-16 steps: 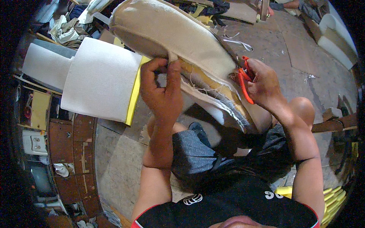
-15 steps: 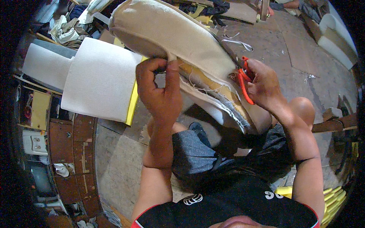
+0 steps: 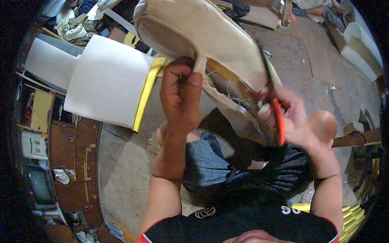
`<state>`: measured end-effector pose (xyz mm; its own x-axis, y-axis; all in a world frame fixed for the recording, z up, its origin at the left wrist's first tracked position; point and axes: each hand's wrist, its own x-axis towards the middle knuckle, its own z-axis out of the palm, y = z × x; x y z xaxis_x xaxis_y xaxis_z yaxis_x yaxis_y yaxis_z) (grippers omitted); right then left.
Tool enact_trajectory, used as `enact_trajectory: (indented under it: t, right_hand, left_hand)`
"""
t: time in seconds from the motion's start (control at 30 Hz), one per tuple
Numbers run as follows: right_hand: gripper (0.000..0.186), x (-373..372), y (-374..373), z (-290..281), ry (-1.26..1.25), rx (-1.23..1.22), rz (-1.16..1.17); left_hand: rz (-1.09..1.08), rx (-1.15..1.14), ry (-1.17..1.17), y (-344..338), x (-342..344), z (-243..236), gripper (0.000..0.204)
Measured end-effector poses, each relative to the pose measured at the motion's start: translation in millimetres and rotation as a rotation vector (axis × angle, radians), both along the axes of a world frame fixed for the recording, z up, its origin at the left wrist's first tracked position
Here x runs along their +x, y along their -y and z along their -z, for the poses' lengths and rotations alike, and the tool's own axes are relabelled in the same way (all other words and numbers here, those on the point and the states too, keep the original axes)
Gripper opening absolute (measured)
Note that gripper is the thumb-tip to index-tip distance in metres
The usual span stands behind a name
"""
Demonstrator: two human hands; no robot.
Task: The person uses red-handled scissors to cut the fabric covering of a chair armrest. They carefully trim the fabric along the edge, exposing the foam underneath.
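Observation:
A beige upholstered cushion [image 3: 214, 38] lies slanted in front of me, its fabric cover parted along one side. Loose threads and yellowish filling show in the gap. My left hand [image 3: 181, 95] pinches the edge of the cover at the near end of this opening. My right hand [image 3: 289, 115] holds orange-handled scissors [image 3: 278, 123], somewhat blurred by motion, with the dark blades pointing up along the cushion's right side. Its thumb and fingers are at the lower right end of the opening.
A white padded panel with a yellow edge [image 3: 109, 81] stands to the left, with another pale piece [image 3: 50, 65] beyond it. Cloth lies heaped at the back left [image 3: 77, 26]. Yellow pieces [image 3: 354, 218] are at lower right. Another person's leg [image 3: 314, 12] shows at far right.
The cushion and my left hand have shifted slightly right. My right hand has moved down and right, turning the scissors so their blades point more upward.

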<state>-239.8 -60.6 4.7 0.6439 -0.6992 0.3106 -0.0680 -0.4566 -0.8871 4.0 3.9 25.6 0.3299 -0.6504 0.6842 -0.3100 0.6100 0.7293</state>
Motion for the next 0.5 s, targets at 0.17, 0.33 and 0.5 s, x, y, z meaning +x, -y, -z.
enact_trajectory:
  t: [0.17, 0.33, 0.5]
  right_hand:
    - [0.053, 23, -16, -11, -0.145, 0.18, -0.236]
    - [0.053, 31, -15, -18, -0.18, 0.151, -0.235]
    - [0.046, 38, -18, -7, -0.038, 0.121, -0.203]
  left_hand:
    - [-0.006, 0.004, 0.06, 3, 1, -3, 0.013]
    - [-0.03, -0.013, 0.108, 4, 3, 0, 0.012]
    - [-0.001, 0.008, 0.053, 2, 0, -2, 0.014]
